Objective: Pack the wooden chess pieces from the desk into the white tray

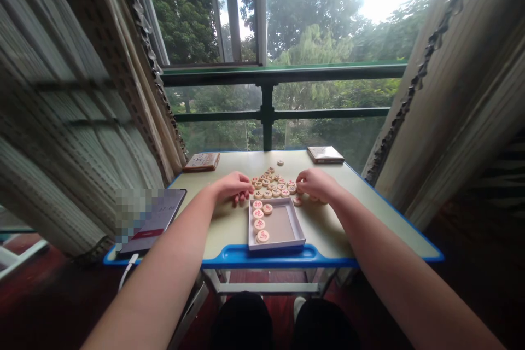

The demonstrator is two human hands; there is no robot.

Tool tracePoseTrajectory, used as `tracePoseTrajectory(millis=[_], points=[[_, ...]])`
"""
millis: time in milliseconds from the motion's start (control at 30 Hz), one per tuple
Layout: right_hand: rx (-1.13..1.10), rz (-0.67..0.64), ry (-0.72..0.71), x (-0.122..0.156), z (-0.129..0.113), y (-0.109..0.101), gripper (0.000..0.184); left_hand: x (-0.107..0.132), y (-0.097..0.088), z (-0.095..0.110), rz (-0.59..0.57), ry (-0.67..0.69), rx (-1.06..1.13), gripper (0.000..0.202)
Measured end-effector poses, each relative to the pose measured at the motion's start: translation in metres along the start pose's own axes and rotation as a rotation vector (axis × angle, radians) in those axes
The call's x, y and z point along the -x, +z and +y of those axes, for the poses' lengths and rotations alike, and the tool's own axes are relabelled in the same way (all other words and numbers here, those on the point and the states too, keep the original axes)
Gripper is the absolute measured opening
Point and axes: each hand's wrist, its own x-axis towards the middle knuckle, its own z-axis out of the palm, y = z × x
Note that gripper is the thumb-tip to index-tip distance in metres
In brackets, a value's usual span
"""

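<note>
While four xiangqi discs [260,223] line the shallow box [283,227] on the surface [361,219], the left hand [233,186] and right hand [314,183], fingers curled against the loose pile [271,186] just behind it (any pinch indiscernible), appear mid-gathering; boxing another calls for a clean single-disc pinch.

Blue-rimmed table [369,219], shallow box [298,224] at its near edge, cluster of wooden game discs [273,186] just behind, stray disc [280,163] beyond, brown case [202,162] and dark case [325,154] at far corners, tablet [158,216] at left.
</note>
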Motion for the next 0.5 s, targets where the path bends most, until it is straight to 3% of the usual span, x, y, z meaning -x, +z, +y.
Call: tracePoseTrajectory(millis=[133,200,267,367,500], points=[[-0.019,-0.035,0.022,-0.003,0.005,0.001,0.027,-0.016,0.003,-0.008,0.389,0.156,-0.112,0.014],[-0.049,-0.060,0.013,-0.005,0.009,0.002,0.024,-0.023,0.001,-0.014,0.530,0.208,-0.247,0.017],[-0.090,-0.097,-0.008,-0.006,0.012,0.004,0.021,-0.027,-0.001,-0.020,0.563,0.230,-0.368,0.023],[-0.131,-0.119,-0.032,-0.007,0.013,0.005,0.019,-0.028,-0.002,-0.024,0.516,0.239,-0.475,0.028],[-0.148,-0.096,-0.040,-0.006,0.010,0.006,0.019,-0.026,0.002,-0.022,0.437,0.219,-0.438,0.027]])
